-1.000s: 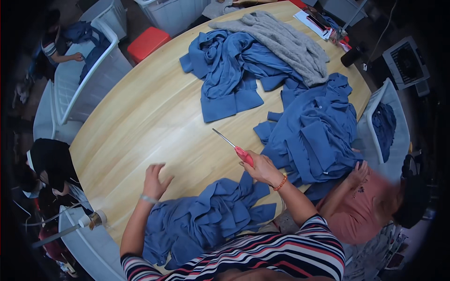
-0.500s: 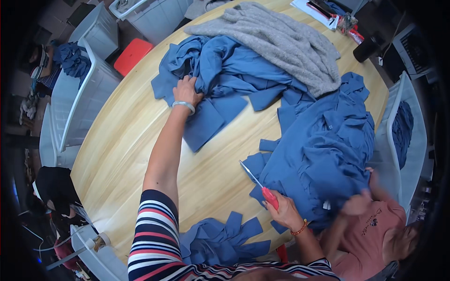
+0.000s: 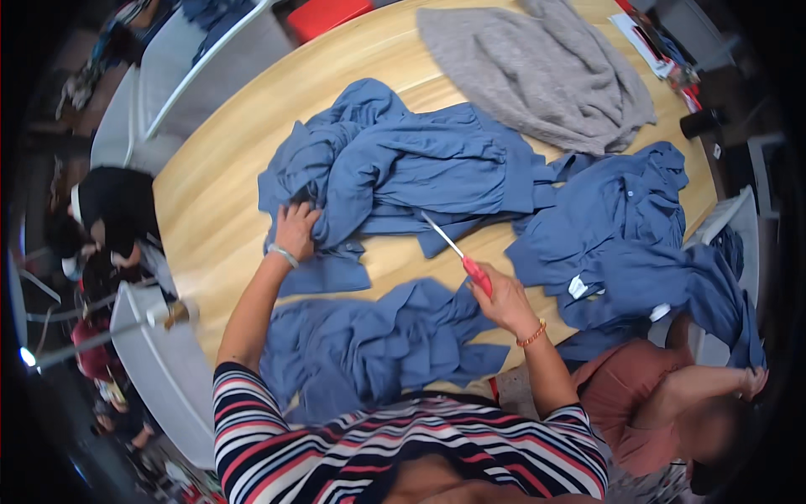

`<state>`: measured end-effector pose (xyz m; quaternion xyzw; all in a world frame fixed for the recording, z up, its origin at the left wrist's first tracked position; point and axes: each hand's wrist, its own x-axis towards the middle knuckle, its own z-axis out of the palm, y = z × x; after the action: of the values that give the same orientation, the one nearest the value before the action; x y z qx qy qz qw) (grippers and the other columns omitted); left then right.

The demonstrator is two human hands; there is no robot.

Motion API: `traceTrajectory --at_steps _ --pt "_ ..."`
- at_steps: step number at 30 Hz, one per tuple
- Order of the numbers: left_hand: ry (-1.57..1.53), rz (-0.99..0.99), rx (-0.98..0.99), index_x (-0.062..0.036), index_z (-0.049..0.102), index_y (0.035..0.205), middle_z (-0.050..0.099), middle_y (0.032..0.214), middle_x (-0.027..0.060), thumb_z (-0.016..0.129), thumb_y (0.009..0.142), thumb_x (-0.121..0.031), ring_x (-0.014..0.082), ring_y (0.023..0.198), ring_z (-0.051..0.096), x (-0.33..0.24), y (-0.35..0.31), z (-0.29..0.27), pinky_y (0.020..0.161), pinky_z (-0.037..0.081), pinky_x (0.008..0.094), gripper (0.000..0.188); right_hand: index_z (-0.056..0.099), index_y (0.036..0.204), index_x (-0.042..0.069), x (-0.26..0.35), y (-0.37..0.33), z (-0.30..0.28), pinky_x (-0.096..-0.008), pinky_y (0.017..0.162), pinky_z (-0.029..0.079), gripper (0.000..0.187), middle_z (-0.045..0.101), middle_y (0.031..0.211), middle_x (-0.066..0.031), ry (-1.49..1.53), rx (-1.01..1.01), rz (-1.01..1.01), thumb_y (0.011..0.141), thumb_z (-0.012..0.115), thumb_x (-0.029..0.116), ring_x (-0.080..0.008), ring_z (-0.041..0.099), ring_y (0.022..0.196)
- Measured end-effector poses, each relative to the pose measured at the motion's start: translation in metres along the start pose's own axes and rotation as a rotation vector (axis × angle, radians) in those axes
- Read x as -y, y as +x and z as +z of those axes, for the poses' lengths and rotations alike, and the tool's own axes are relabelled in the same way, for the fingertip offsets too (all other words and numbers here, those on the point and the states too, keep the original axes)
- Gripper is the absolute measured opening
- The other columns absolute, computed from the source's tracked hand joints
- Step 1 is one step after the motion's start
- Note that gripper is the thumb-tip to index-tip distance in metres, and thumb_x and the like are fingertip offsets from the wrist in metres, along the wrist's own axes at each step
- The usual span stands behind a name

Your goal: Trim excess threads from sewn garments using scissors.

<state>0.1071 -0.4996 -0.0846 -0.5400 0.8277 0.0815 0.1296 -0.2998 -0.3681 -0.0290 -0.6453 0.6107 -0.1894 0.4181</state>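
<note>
My left hand [image 3: 295, 230] has its fingers curled into the near left edge of a bunched blue garment [image 3: 437, 155] on the table. My right hand [image 3: 502, 296] is closed around the red handle of a slim, pointed metal tool [image 3: 452, 244]; whether it is a pair of scissors cannot be made out. Its tip points away from me and reaches the garment's near edge. Closer to my body lies a heap of blue cloth pieces [image 3: 378, 336]. At the right, more blue garments [image 3: 617, 210] with white labels are piled up.
A grey fuzzy cloth [image 3: 546, 71] lies at the far side of the round wooden table [image 3: 201, 193]. Beside me at the right, a co-worker in a pink top [image 3: 621, 378] reaches out over blue cloth. Pale plastic bins [image 3: 155, 370] and a black cylinder [image 3: 702, 123] stand around.
My left hand has come nearer with the blue garment, which now lies apart from the grey cloth. The tool's tip has moved to the garment's edge. The co-worker's arm has swung outward to the right.
</note>
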Motion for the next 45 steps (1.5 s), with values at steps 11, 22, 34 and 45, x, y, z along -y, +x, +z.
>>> traceTrajectory --at_steps 11,22,34,45 --pt "-0.333 -0.619 -0.581 -0.0053 0.056 0.103 0.056 0.095 0.0116 0.076 0.071 -0.031 0.0292 0.090 0.053 -0.030 -0.125 0.056 0.075 0.044 0.0399 0.046 0.046 0.130 0.010 0.044 0.093 0.063 -0.0417 0.096 0.043 0.049 0.047 0.129 -0.0231 -0.271 -0.152 -0.216 0.084 0.062 0.014 -0.0417 0.049 0.116" --pt "-0.735 -0.517 -0.592 -0.0027 0.062 0.082 0.063 0.081 0.0145 0.056 0.074 0.003 0.0314 0.079 0.062 0.059 -0.156 0.056 0.071 0.049 0.0374 0.012 0.056 0.115 0.003 0.054 0.113 0.018 -0.0432 0.086 0.047 0.037 0.061 0.106 -0.0224 -0.341 -0.101 -0.085 0.082 0.062 0.017 -0.0390 0.058 0.100" --pt "-0.630 -0.267 -0.724 -0.0042 0.059 0.092 0.058 0.092 0.0141 0.062 0.077 -0.004 0.0335 0.089 0.057 0.011 -0.122 0.013 0.078 0.047 0.0381 0.015 0.053 0.122 0.009 0.013 0.118 -0.055 -0.0439 0.086 0.046 0.040 0.054 0.114 -0.0189 -0.657 -0.445 -0.102 0.083 0.061 0.014 -0.0393 0.054 0.104" --pt "-1.332 -0.565 -0.502 0.0009 0.063 0.094 0.060 0.072 0.0034 0.079 0.071 -0.022 0.0123 0.064 0.053 -0.002 -0.083 0.077 0.059 0.043 0.0267 0.036 0.053 0.122 0.009 0.130 0.038 0.030 -0.0434 0.074 0.049 0.043 0.064 0.096 -0.0213 -0.349 0.132 -0.231 0.083 0.065 0.022 -0.0389 0.062 0.090"
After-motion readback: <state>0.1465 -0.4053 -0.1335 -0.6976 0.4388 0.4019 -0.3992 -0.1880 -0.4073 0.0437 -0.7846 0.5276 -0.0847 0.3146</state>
